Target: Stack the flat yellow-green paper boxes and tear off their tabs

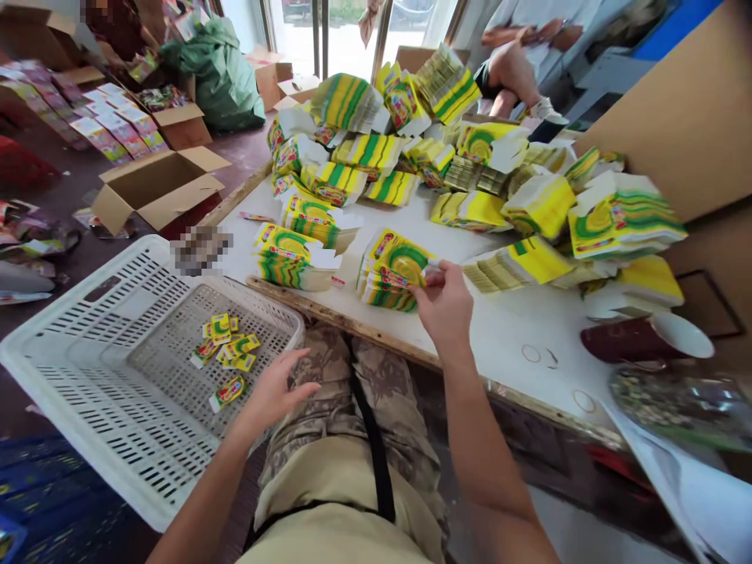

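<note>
My right hand [450, 305] is over the white tabletop, thumb and fingers pinched at the right edge of a stack of flattened yellow-and-green cartons [391, 266]. It seems to grip the top carton; how many are between the fingers is hidden. My left hand [279, 392] is held above my lap beside the basket, fingers stretched and thumb apart, with nothing in it. Inside the white plastic basket [76, 329] at the left lie several small folded yellow cartons [235, 345]. Another stack of flat cartons [287, 254] stands just left of the one I touch.
More bundles of flat cartons [364, 153] are heaped across the back of the table [499, 337]. A dark red mug [628, 341] lies on its side at the right. An open cardboard box [158, 184] sits beyond the basket. A seated person [517, 70] is at the back right.
</note>
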Tool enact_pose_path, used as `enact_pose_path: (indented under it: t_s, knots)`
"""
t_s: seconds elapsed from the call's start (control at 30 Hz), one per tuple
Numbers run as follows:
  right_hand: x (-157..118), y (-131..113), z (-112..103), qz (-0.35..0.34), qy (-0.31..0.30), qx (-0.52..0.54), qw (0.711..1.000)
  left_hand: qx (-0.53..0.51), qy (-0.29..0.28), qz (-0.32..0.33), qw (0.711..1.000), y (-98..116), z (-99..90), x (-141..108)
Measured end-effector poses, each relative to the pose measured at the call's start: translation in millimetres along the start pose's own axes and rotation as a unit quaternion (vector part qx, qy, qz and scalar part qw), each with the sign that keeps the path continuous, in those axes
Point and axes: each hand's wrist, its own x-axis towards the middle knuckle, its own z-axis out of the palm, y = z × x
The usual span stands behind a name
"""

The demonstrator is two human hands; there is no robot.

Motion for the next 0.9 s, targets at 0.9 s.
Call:
enact_pose_path:
  t_s: [0.9]
  knots:
    - [-116.3,-74.8,43.3,0.112,-0.27,0.369,0.882,-0.437,0.259,-0.065,0.859,28.2,32.5,24.5]
